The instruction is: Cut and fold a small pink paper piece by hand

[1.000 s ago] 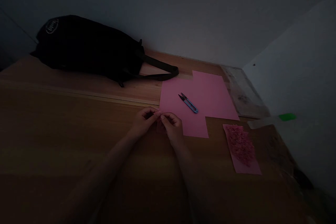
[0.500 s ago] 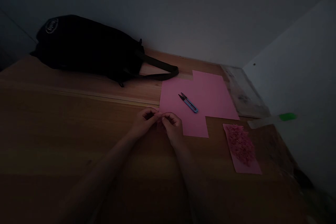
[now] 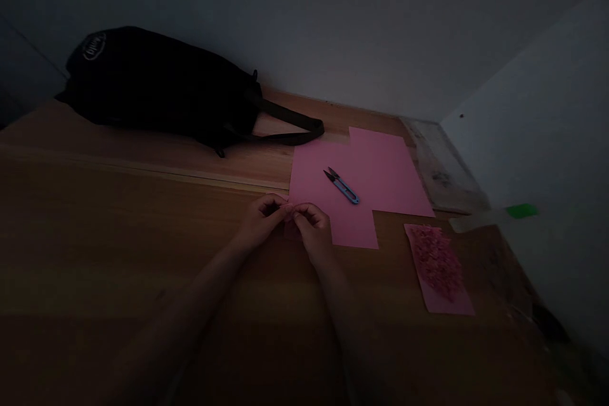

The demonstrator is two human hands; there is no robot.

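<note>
Close together over the wooden table (image 3: 143, 254), my left hand (image 3: 259, 219) and my right hand (image 3: 314, 228) pinch a small pink piece (image 3: 288, 209) between thumbs and fingers. It looks like thin paper or fabric, but the dim light and my fingers hide its exact kind. Just beyond my hands lie pink paper sheets (image 3: 390, 171), partly overlapping. Blue-handled thread snips (image 3: 344, 188) rest on the paper, blades pointing away to the left. To the right, a heap of small crinkled pink pieces (image 3: 435, 260) sits on a smaller pink card (image 3: 451, 306).
A black bag (image 3: 162, 89) lies along the wall at the back left, its strap (image 3: 290, 119) reaching the paper. Clear plastic (image 3: 447, 171) lies at the back right corner. A pale strip with a green end (image 3: 522, 211) is at the right edge near the wall.
Almost nothing differs. Both hands stay in the same place with the pink piece between them, its visible part shifted very slightly.
</note>
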